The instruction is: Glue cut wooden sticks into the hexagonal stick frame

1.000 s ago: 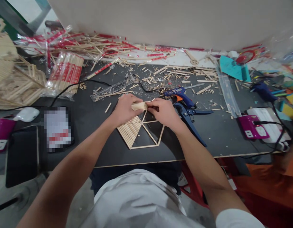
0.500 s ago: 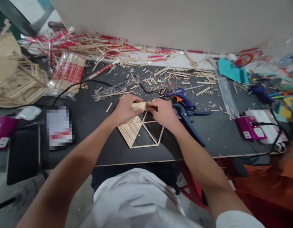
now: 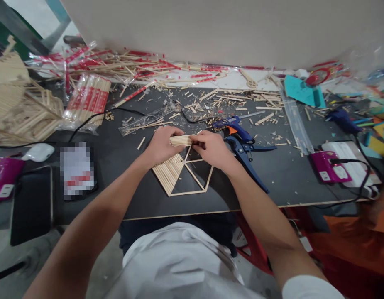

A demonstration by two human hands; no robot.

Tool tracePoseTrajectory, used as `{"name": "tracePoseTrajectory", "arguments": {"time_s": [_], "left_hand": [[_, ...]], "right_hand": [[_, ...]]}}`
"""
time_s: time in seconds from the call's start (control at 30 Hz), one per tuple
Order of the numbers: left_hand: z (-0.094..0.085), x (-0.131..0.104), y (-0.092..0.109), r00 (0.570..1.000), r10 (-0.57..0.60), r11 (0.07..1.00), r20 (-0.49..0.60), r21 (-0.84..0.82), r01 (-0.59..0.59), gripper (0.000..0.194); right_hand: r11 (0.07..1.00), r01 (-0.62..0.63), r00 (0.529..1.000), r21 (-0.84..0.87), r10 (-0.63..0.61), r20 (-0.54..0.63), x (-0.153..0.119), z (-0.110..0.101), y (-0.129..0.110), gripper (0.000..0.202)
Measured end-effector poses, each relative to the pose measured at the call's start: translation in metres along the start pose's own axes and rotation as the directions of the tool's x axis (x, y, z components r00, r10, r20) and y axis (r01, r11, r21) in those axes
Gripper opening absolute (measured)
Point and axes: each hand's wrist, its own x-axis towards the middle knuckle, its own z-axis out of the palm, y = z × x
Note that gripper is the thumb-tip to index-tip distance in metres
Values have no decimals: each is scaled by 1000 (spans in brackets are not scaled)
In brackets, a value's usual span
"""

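Note:
On the dark table lies a hexagonal frame of thin wooden sticks (image 3: 188, 193). Its left section (image 3: 168, 176) is filled with sticks laid side by side; the right and lower sections are open triangles. My left hand (image 3: 162, 145) is curled over the upper left, thumb and fingers closed about the row of wooden sticks (image 3: 181, 141) in the top section. At that row's right end, the fingertips of my right hand (image 3: 213, 148) are pinched together on the sticks. The exact grip is partly hidden by my fingers.
A blue glue gun (image 3: 237, 128) and blue-handled cutters (image 3: 248, 160) lie right of my hands. Behind are a clear ruler (image 3: 145, 120), stick offcuts (image 3: 235, 99) and packaged chopsticks (image 3: 87, 99). Leftward stand a phone (image 3: 31, 207) and a stick-built model (image 3: 36, 108).
The view has shifted slightly. Both hands stay at the top section of the frame, with almost the same hold on the sticks.

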Motion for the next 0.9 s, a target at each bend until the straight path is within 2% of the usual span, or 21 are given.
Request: {"name": "tracePoseTrajectory", "arguments": {"time_s": [0.2, 0.27, 0.33, 0.43, 0.53, 0.6, 0.7, 0.8, 0.9], "left_hand": [[1, 0, -6, 999, 42, 999, 14, 0, -42, 37], [0, -2, -5, 994, 109, 994, 11, 8, -109, 33], [-1, -4, -2, 980, 200, 979, 9, 31, -200, 22], [-2, -8, 2, 961, 274, 958, 33, 78, -276, 8], [-1, -9, 4, 961, 271, 956, 52, 101, -275, 8], [0, -9, 3, 961, 273, 955, 46, 105, -277, 7], [3, -8, 2, 960, 279, 953, 37, 110, -281, 7], [4, -8, 1, 961, 275, 954, 31, 113, -277, 9], [4, -7, 1, 960, 278, 954, 22, 107, -279, 10]], "right_hand": [[1000, -24, 999, 5, 24, -28, 0, 1, -3, 26], [999, -36, 997, -3, 36, -70, -1, -2, -2, 23], [996, -80, 984, -50, 71, -162, -4, -10, 3, 21], [952, -243, 919, -186, 165, -359, -10, -28, 21, 23], [859, -441, 835, -260, 287, -470, -16, -42, 48, 46], [816, -518, 803, -256, 361, -474, -17, -46, 65, 57], [800, -544, 804, -255, 409, -432, -15, -45, 80, 50], [786, -556, 800, -271, 418, -430, -12, -44, 82, 40], [792, -551, 788, -264, 389, -477, -10, -46, 76, 39]]}}
